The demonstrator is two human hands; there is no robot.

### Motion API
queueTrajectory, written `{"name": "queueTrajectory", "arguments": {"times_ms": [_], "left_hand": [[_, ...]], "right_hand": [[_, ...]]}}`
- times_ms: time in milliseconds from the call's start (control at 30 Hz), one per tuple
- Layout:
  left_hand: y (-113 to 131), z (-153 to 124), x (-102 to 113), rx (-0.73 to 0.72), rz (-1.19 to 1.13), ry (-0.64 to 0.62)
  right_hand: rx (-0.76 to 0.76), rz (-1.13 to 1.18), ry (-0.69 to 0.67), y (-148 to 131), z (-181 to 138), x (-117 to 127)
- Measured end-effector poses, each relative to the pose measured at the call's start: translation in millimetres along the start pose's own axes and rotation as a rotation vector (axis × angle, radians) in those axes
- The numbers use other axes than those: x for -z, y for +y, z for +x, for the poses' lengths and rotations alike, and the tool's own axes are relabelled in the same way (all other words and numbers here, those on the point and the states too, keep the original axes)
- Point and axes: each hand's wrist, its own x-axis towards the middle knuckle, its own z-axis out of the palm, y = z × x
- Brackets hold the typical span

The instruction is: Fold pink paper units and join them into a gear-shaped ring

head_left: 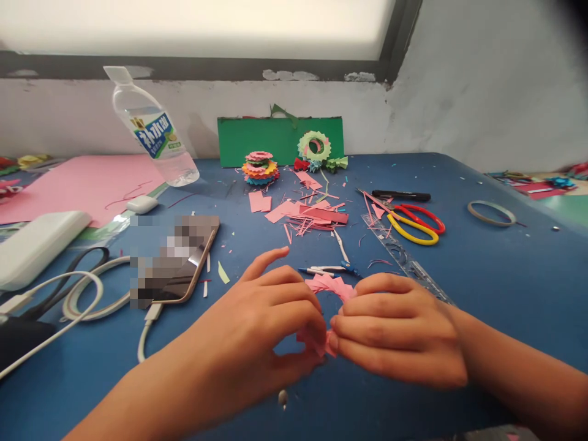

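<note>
My left hand (271, 324) and my right hand (395, 327) meet over the blue table (505, 282), both pinched on a pink folded-paper ring (331, 286). The ring's pleated top arc shows between the hands; its lower part is hidden by my fingers. My left index finger points up and away from the ring. Just behind the ring lies a white and blue compass or pen (328, 269).
A pile of pink paper strips (312, 214) lies behind, with red and yellow scissors (416, 223), a clear ruler (404, 257), a black pen (400, 196) and a tape ring (491, 212). Left are a phone (177, 260) on a cable, a water bottle (154, 131), pink sheet (82, 184). Finished paper rosettes (260, 167) stand by green card (280, 139).
</note>
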Motion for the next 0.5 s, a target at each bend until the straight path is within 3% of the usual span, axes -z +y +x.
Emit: {"name": "queueTrajectory", "arguments": {"times_ms": [100,233,400,500], "left_hand": [[-1.1,-1.6,-1.3,-0.028,0.025,0.011],[-2.0,-3.3,-1.7,-0.065,0.056,0.028],[-2.2,-1.6,-0.5,-0.076,0.092,0.049],[-3.7,-0.6,-0.6,-0.096,0.099,0.062]], "right_hand": [[0.040,0.001,0.003,0.2,1.4,-0.3],[-0.028,-0.039,-0.020,0.4,1.4,0.4],[0.097,-0.072,0.009,2.1,-1.8,-1.5],[0.032,-0.055,-0.021,-1.0,0.4,-1.7]]}}
